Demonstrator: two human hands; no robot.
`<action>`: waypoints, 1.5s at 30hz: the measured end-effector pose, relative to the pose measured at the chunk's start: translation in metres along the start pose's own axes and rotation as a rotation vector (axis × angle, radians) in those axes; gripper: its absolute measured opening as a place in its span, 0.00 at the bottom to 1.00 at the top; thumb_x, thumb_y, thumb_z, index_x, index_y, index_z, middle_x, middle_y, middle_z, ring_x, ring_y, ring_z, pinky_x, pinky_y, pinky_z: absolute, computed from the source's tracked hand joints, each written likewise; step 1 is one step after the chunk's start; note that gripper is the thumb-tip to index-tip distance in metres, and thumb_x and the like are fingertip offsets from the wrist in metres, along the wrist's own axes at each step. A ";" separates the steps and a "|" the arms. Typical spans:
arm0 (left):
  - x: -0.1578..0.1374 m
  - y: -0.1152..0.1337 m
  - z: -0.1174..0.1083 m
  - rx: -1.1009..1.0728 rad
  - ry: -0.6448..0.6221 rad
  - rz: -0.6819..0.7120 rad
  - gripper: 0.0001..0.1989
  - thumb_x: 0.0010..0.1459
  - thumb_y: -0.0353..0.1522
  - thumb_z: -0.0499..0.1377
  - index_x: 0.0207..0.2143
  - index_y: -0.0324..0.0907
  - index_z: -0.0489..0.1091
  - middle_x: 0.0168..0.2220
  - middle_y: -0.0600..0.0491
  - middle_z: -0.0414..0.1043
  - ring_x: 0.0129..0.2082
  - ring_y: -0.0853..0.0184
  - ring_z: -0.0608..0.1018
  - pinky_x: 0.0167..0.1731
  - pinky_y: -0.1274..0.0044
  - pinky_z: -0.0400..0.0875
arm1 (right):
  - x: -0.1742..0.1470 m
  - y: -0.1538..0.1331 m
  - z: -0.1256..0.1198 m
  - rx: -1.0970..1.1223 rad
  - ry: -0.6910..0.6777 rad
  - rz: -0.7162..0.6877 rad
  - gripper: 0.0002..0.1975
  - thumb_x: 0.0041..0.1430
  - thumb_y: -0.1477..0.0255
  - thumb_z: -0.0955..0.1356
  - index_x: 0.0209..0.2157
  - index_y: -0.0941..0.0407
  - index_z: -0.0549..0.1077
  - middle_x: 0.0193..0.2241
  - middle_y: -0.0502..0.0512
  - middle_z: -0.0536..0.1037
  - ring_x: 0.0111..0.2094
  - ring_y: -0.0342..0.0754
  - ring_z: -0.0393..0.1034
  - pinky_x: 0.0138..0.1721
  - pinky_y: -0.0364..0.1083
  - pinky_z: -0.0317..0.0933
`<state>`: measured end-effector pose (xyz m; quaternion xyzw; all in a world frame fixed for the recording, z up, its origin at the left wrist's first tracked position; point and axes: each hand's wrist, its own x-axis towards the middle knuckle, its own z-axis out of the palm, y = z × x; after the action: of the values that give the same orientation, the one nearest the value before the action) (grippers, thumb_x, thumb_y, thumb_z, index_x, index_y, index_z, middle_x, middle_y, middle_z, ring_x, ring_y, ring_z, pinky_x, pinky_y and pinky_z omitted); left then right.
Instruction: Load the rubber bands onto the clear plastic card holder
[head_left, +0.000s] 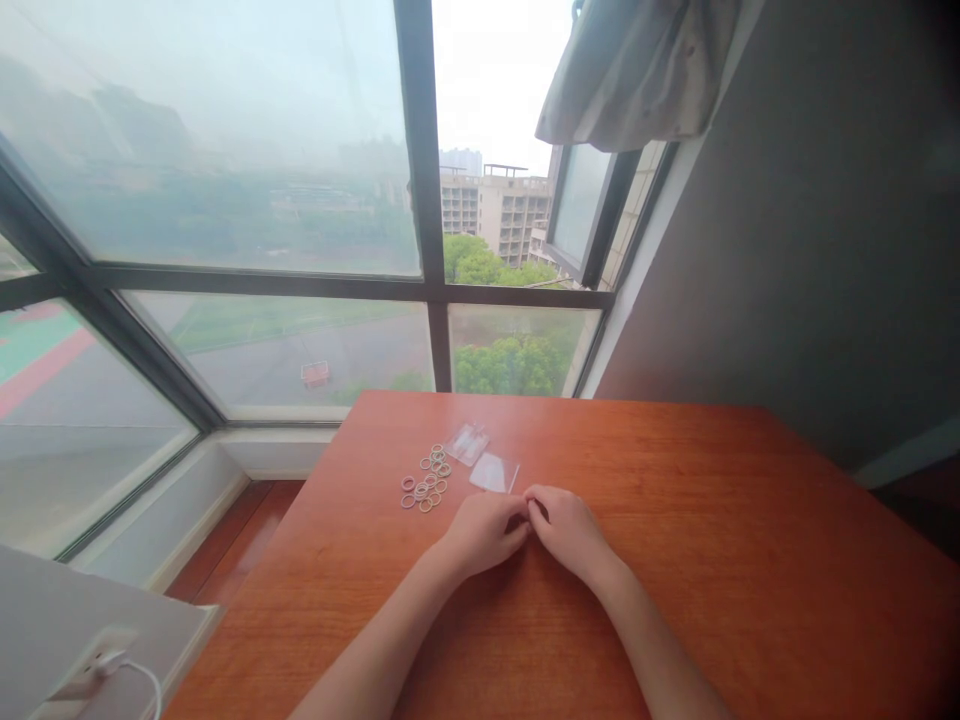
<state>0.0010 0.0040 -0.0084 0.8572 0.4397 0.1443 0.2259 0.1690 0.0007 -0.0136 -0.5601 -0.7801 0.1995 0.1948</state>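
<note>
Both forearms are rested low over the bench. The left hand and right hand are brought together at the fingertips, with fingers bent inward; whether anything is pinched there cannot be told, the contact point being hidden. Just beyond the fingertips a clear packet is laid flat, a pale area seen within it; contact with the left hand cannot be confirmed. Loose rings, mostly cream with some pinkish, are scattered in two overlapping clusters, left of the packet and beyond the left hand. Neither hand is placed on them. A second packet, with whitish contents, is set slightly farther out, beside the upper cluster.

Progress, as judged: fine fingertip work is under way. The visible rings are out on the bench, gathered but neither stacked nor linked as far as can be made out; no finished arrangement is seen.

Beyond the bench, the window frame is noted, then trees and buildings outside.
</note>
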 end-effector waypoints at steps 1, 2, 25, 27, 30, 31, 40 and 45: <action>0.000 0.000 0.000 0.001 0.000 0.000 0.09 0.55 0.30 0.53 0.35 0.44 0.72 0.34 0.52 0.78 0.33 0.64 0.76 0.31 0.80 0.63 | 0.000 0.000 0.000 -0.001 0.000 0.001 0.12 0.61 0.75 0.60 0.32 0.54 0.74 0.31 0.52 0.78 0.34 0.46 0.71 0.35 0.42 0.55; 0.000 0.000 0.000 0.001 0.001 0.000 0.09 0.55 0.30 0.53 0.35 0.44 0.72 0.34 0.53 0.78 0.33 0.64 0.76 0.31 0.79 0.62 | 0.000 0.000 0.000 -0.001 0.001 0.001 0.12 0.61 0.75 0.60 0.32 0.54 0.74 0.31 0.52 0.78 0.34 0.46 0.71 0.35 0.42 0.55; 0.001 0.000 0.000 0.009 0.008 0.010 0.09 0.55 0.30 0.53 0.35 0.44 0.72 0.33 0.53 0.78 0.32 0.65 0.76 0.30 0.80 0.61 | 0.000 0.001 0.001 -0.017 0.005 -0.008 0.12 0.61 0.74 0.59 0.31 0.54 0.73 0.31 0.52 0.78 0.34 0.46 0.70 0.34 0.42 0.54; 0.000 0.000 0.000 0.013 0.009 0.008 0.09 0.55 0.30 0.53 0.36 0.45 0.72 0.33 0.53 0.78 0.32 0.65 0.76 0.30 0.80 0.61 | 0.001 0.002 0.002 -0.016 0.006 -0.010 0.12 0.61 0.74 0.59 0.31 0.54 0.73 0.31 0.52 0.78 0.34 0.46 0.70 0.34 0.42 0.54; 0.000 0.000 0.000 0.017 0.018 0.016 0.09 0.55 0.30 0.53 0.36 0.44 0.72 0.33 0.53 0.77 0.32 0.65 0.76 0.30 0.80 0.61 | 0.000 0.002 0.002 -0.018 0.010 -0.010 0.12 0.61 0.74 0.59 0.31 0.54 0.73 0.30 0.51 0.78 0.33 0.46 0.70 0.34 0.42 0.54; 0.000 0.000 0.000 0.020 0.020 0.018 0.08 0.55 0.30 0.53 0.35 0.44 0.72 0.33 0.53 0.77 0.32 0.65 0.76 0.29 0.80 0.61 | 0.000 0.002 0.002 -0.020 0.012 -0.009 0.12 0.61 0.74 0.59 0.31 0.53 0.73 0.30 0.51 0.78 0.33 0.46 0.70 0.34 0.42 0.53; 0.001 0.000 0.000 0.009 0.011 0.023 0.09 0.55 0.29 0.53 0.36 0.44 0.71 0.33 0.54 0.77 0.32 0.65 0.76 0.30 0.80 0.61 | 0.002 0.003 0.001 -0.025 -0.018 0.004 0.12 0.62 0.74 0.59 0.32 0.54 0.73 0.31 0.52 0.78 0.34 0.46 0.70 0.34 0.42 0.53; 0.000 0.000 0.000 0.007 0.024 0.028 0.08 0.55 0.29 0.53 0.35 0.44 0.71 0.33 0.54 0.77 0.32 0.65 0.76 0.30 0.80 0.61 | 0.001 0.003 0.002 -0.021 -0.025 0.004 0.12 0.62 0.74 0.59 0.32 0.54 0.73 0.32 0.52 0.78 0.35 0.45 0.70 0.35 0.41 0.54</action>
<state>0.0014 0.0041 -0.0086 0.8623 0.4308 0.1561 0.2157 0.1698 0.0027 -0.0165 -0.5611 -0.7835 0.1985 0.1789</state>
